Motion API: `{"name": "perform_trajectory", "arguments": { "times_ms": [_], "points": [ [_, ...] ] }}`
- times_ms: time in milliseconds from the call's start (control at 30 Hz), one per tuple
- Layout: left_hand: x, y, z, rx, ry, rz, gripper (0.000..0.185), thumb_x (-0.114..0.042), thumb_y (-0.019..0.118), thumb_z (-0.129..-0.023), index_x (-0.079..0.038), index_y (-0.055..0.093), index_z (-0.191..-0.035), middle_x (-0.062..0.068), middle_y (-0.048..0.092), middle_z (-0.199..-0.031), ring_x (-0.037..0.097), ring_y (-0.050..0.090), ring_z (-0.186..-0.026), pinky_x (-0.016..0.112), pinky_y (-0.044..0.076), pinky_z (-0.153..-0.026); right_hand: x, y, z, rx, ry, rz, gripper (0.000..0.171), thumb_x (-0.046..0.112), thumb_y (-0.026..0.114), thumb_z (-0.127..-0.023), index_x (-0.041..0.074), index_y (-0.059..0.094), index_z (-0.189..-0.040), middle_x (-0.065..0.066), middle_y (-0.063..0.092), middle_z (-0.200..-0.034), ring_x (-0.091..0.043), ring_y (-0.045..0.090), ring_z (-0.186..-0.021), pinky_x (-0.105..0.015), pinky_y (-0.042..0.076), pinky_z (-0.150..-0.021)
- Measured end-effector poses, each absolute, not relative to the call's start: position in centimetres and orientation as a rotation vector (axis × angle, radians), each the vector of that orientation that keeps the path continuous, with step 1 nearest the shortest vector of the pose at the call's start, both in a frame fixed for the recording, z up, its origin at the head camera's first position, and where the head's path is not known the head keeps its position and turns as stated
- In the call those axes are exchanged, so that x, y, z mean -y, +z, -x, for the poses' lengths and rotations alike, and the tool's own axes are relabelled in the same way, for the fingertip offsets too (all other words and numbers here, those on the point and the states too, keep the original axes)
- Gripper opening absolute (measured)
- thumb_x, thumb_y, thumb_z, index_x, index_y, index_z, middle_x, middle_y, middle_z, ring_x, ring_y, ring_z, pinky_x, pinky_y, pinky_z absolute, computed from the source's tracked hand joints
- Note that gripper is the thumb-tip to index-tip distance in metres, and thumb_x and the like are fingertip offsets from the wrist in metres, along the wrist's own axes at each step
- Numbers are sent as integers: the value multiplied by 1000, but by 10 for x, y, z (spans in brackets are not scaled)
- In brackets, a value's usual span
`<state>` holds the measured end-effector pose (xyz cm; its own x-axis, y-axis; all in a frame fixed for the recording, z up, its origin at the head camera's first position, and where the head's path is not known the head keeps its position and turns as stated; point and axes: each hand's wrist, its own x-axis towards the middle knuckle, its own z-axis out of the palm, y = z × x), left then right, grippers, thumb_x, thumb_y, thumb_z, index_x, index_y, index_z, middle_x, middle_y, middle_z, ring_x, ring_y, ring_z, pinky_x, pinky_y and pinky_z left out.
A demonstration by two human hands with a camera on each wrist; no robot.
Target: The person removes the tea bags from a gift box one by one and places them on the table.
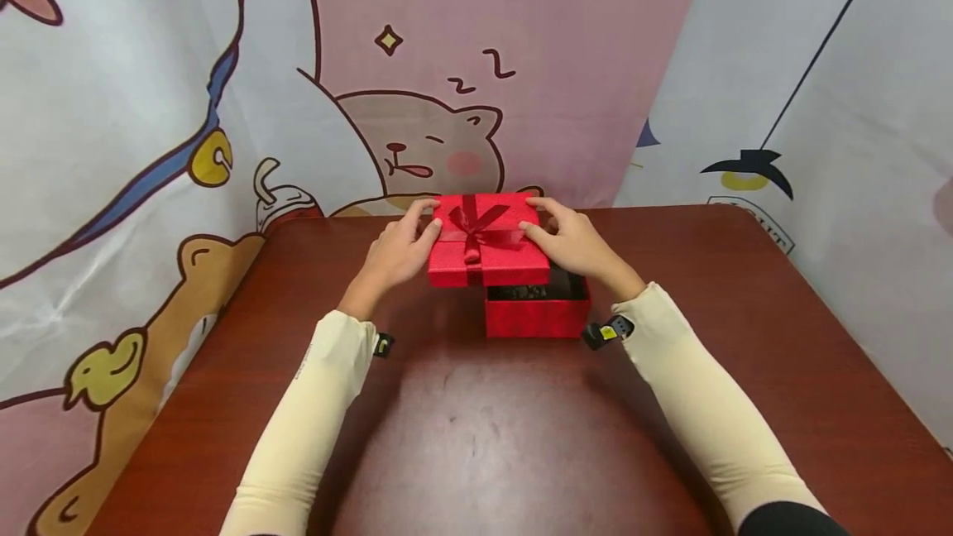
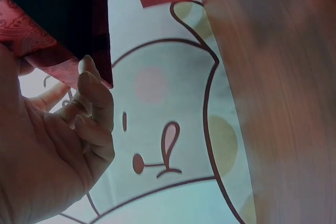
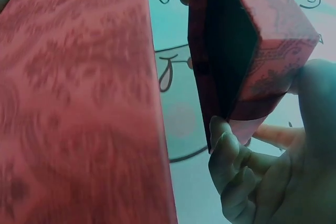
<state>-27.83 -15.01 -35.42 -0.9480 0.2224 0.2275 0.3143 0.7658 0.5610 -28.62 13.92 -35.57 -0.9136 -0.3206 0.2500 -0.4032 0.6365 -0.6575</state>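
Observation:
A red box lid (image 1: 484, 242) with a dark red ribbon bow is held in the air between both hands, shifted left and back of the red box base (image 1: 538, 317) on the table. My left hand (image 1: 402, 248) grips the lid's left edge, my right hand (image 1: 567, 240) its right edge. In the left wrist view the left hand (image 2: 79, 114) pinches the lid (image 2: 58, 19), whose dark underside shows. In the right wrist view the right hand (image 3: 262, 166) grips the lid (image 3: 247, 45), with the base's wall (image 3: 79, 103) beside it. The base's inside looks dark.
The dark wooden table (image 1: 491, 437) stretches towards me in front of the box. Cartoon-printed cloth (image 1: 335, 89) hangs behind and along both sides of the table.

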Motion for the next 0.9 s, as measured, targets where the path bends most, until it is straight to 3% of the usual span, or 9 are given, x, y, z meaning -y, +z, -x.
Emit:
{"name": "perform_trajectory", "arguments": {
  "times_ms": [300, 567, 733, 900],
  "points": [
    [180, -351, 280, 2852, -927, 367, 47, -43, 40, -102, -25, 42, -145, 8, 65, -107, 25, 61, -88, 44, 47, -70, -110, -357, 295, 2771, 1195, -640, 60, 39, 58, -96, 11, 45, -147, -8, 65, -81, -20, 55, -66, -34, 44, -62],
    [211, -352, 280, 2892, -918, 320, 49, -45, 41, -102, -24, 41, -147, 13, 66, -113, 29, 63, -95, 49, 48, -78, -77, -360, 300, 2826, 1156, -667, 60, 41, 57, -96, 11, 45, -147, -7, 68, -93, -19, 62, -79, -35, 49, -70],
    [225, -356, 280, 2907, -937, 304, 48, -41, 43, -102, -22, 42, -147, 16, 66, -114, 31, 64, -97, 51, 49, -83, -62, -365, 300, 2878, 1107, -643, 60, 43, 55, -95, 13, 46, -147, -10, 67, -117, -22, 64, -101, -41, 52, -85],
    [234, -360, 281, 2911, -996, 310, 48, -38, 44, -103, -19, 41, -147, 20, 66, -114, 33, 65, -96, 50, 49, -85, -50, -364, 301, 2953, 1023, -598, 62, 45, 54, -95, 16, 44, -148, -10, 54, -143, -28, 55, -123, -49, 46, -99]
  ]
}}
